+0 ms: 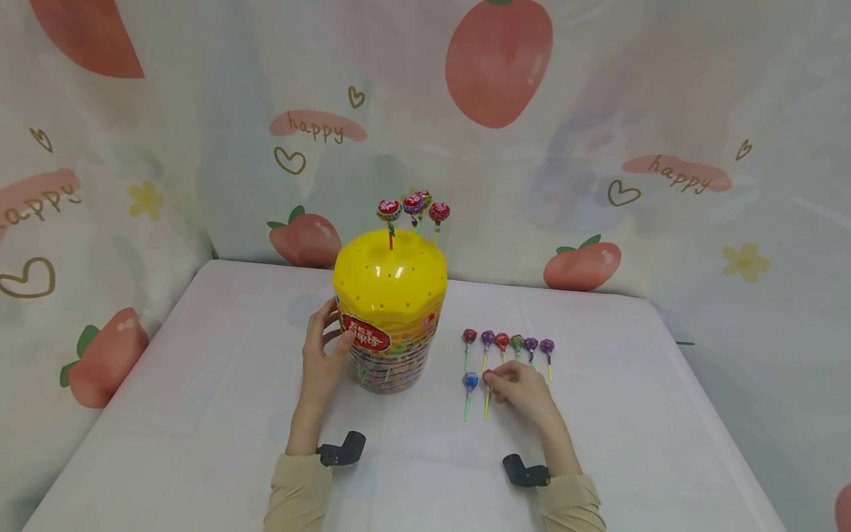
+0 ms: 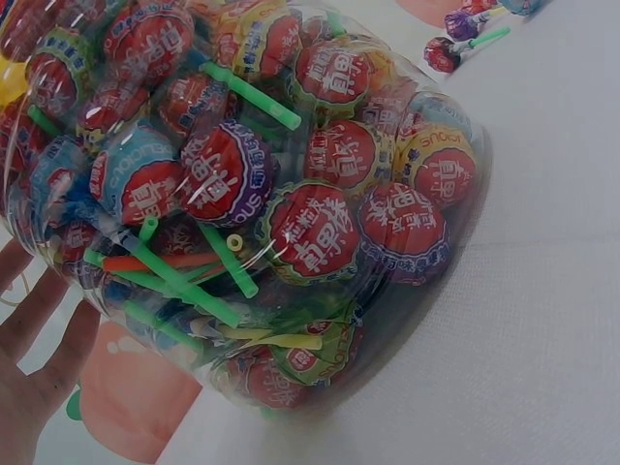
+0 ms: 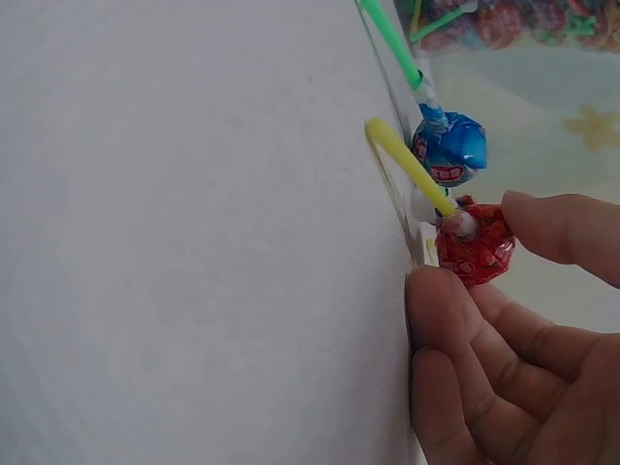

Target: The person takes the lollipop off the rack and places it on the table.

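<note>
A large clear jar of lollipops (image 1: 392, 373) with a yellow lid (image 1: 388, 284) stands on the table, several lollipops (image 1: 414, 203) upright in the lid. My left hand (image 1: 323, 369) rests against the jar's left side, thumb at the front label. Its fingers (image 2: 60, 354) look spread and fairly straight in the left wrist view; the fingertips are partly hidden. Between thumb and fingers, my right hand (image 1: 525, 391) pinches the red head of a lollipop (image 3: 475, 242) with a yellow stick. Beside it lies a blue lollipop (image 1: 470, 381) with a green stick.
Behind the right hand, a row of several lollipops runs sideways, from a dark red one (image 1: 469, 336) to a purple one (image 1: 547, 346). A white cloth covers the table (image 1: 199, 414). A printed curtain (image 1: 412, 66) hangs behind and at the sides.
</note>
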`<state>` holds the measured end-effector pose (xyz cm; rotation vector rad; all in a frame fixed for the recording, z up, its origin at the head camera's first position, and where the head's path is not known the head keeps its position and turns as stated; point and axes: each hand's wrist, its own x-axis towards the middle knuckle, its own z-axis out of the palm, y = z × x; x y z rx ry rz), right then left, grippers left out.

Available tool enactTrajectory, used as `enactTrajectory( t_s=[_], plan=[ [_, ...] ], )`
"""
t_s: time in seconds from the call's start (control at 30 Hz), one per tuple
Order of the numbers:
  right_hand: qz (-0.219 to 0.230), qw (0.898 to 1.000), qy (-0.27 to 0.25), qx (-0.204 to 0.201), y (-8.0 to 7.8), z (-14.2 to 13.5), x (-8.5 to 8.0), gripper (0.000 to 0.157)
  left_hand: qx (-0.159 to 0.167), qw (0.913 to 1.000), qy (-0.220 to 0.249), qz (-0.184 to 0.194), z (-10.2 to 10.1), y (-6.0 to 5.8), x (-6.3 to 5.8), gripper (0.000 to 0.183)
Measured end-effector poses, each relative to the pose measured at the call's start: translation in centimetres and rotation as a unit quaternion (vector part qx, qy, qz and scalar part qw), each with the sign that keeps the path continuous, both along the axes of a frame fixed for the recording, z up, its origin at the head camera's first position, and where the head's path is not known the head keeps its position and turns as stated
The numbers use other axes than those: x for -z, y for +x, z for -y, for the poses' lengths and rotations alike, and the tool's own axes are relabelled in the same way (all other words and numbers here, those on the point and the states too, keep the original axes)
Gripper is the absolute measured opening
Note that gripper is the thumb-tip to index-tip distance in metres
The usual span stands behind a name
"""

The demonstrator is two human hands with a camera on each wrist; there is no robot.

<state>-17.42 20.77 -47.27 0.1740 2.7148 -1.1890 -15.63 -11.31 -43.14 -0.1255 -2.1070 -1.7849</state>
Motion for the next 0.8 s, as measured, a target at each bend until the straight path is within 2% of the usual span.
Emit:
enactTrajectory(
  t_s=[0.2,0.4,0.8],
  plan=[
    [0.006,1.000,0.020,-0.005,0.04,0.12,0.05,0.031,0.000,1.0000,0.002,-0.006,0.01,0.03,-0.06,0.061],
    [0.007,1.000,0.021,-0.003,0.10,0.15,-0.04,0.031,0.004,0.9998,0.010,-0.018,-0.04,0.12,-0.19,0.061],
    [-0.001,1.000,0.024,-0.007,0.35,0.15,-0.34,0.025,-0.001,0.9998,0.003,-0.019,-0.06,0.09,-0.19,0.060]
  ],
)
